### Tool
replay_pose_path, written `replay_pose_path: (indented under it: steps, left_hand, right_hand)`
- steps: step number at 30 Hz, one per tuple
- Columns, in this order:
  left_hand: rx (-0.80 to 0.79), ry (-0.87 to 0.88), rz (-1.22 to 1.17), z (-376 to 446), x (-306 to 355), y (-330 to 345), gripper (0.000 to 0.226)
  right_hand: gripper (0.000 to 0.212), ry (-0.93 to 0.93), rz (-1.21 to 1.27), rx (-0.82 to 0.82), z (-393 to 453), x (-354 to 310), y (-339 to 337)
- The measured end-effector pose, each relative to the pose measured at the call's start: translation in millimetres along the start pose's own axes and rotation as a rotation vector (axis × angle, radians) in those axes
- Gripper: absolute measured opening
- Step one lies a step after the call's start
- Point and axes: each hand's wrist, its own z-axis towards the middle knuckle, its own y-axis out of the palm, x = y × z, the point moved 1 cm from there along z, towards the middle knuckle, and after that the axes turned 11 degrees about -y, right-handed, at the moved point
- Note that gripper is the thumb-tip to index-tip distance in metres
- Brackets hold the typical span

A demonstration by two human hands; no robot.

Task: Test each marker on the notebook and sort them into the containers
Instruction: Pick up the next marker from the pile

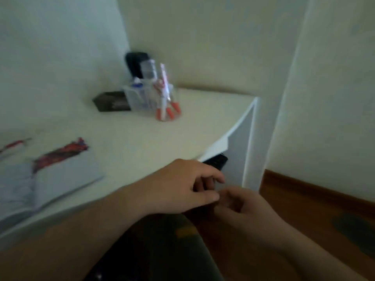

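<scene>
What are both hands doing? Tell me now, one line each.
Left hand: fingers curled at the white desk's edge; whether it holds anything cannot be told.
Right hand: curled, contents cannot be told.

Blurring the notebook (50, 175), cut by the left edge; hiding what the left hand (182, 185) and right hand (241, 205) are holding.

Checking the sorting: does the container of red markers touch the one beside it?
Cannot tell. In the blurred head view the red-marker container and the blue-marker container overlap, hiding contact or gap.
</scene>
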Motion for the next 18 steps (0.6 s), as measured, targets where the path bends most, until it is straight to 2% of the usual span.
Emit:
replay_pose_path:
  steps: [5, 7, 11, 15, 18]
  left_hand:
    - [0.357, -0.148, -0.039, -59.9, -72.9, -124.8, 0.022]
    - [0.454, -0.272, -0.049, -83.8, -121.3, -151.6, 0.018]
    - [0.614, -0.543, -0.051, -124.0, -234.1, -173.9, 0.012]
    - [0.780, -0.844, 0.109, -147.9, -339.2, -186.0, 0.021]
    - [0.799, -0.991, 0.231, -152.1, -387.9, -190.0, 0.026]
  right_hand:
    - [0.003, -0.273, -0.285, -0.104, 123.7, -107.5, 24.8]
    - [0.011, -0.349, -0.385, -0.179, 164.6, -137.1, 51.8]
    - [0.026, -0.404, -0.482, -0.290, 234.0, -169.5, 114.2]
    - [0.034, -0.446, -0.561, -0.329, 292.1, -176.9, 178.3]
    - [0.039, -0.495, -0.708, -0.330, 326.3, -176.1, 212.7]
